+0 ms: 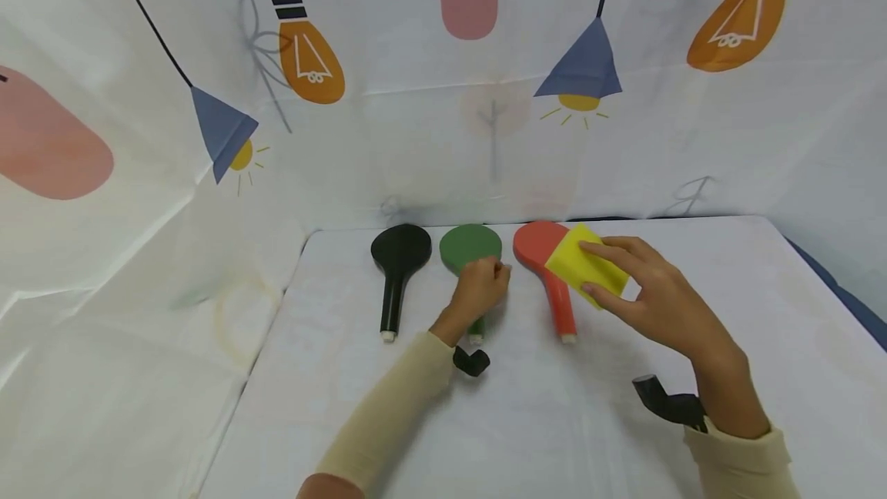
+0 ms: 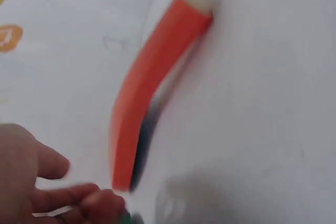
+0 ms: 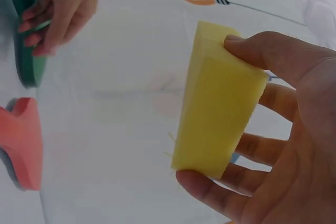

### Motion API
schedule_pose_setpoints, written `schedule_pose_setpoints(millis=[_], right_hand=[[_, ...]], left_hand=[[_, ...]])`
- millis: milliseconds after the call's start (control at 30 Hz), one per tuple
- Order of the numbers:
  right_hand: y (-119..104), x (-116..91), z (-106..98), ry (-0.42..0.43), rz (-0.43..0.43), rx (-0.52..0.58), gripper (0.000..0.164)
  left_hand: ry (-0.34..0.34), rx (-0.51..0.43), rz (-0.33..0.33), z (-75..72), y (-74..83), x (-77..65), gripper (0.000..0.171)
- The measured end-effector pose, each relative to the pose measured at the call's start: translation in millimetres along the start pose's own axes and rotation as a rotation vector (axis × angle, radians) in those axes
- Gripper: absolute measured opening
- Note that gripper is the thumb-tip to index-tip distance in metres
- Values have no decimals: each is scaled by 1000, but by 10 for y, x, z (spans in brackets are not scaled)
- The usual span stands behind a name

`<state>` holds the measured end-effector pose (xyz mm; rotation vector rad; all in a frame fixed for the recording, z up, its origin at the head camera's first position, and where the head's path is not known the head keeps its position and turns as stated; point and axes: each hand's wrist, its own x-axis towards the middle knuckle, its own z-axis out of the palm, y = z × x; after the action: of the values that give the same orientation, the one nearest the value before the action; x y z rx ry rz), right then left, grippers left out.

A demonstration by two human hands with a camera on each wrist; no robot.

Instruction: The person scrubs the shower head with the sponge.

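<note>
My right hand [image 1: 668,299] pinches a yellow sponge block [image 3: 220,108] between thumb and fingertips. It is raised above the table, beside the red paddle [image 1: 540,245], whose head it partly overlaps in the head view. My left hand [image 1: 478,291] is over the green paddle [image 1: 470,243], hiding the middle of it. The left fingers are loosely curled with nothing seen between them, and the thumb stands apart from them in the left wrist view. Left of that lies a black paddle [image 1: 400,249]. The red handle [image 2: 142,87] shows blurred in the left wrist view.
The three paddles lie in a row near the back edge of a white-covered table [image 1: 554,422], handles toward me. A white sheet [image 1: 416,145] printed with lamps and bulbs hangs behind and to the left. Black wrist mounts [image 1: 668,403] stick out under my wrists.
</note>
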<state>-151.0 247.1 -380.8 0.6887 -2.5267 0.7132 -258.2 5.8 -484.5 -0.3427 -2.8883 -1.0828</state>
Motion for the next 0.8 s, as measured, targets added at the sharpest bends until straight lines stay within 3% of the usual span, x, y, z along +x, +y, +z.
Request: schedule_pose_setpoints(millis=[133, 267, 400, 533, 733, 800], right_hand=[[8, -3, -35, 19, -3, -1, 62], [10, -13, -57, 29, -3, 0, 63], [4, -28, -63, 34, -3, 16, 63], [-2, -32, -72, 23, -6, 9, 63], [-4, -37, -82, 6, -6, -12, 63], [-4, -39, -79, 2, -8, -11, 62]], left_hand=[[-154, -39, -158, 195, 287, 5, 37], [-211, -154, -297, 411, 457, 34, 44], [-144, -260, -386, 594, 517, 104, 41], [-52, -313, -467, 689, 544, 164, 53], [-18, -462, -498, 732, 618, 184, 55], [-12, -518, -520, 746, 629, 191, 63]])
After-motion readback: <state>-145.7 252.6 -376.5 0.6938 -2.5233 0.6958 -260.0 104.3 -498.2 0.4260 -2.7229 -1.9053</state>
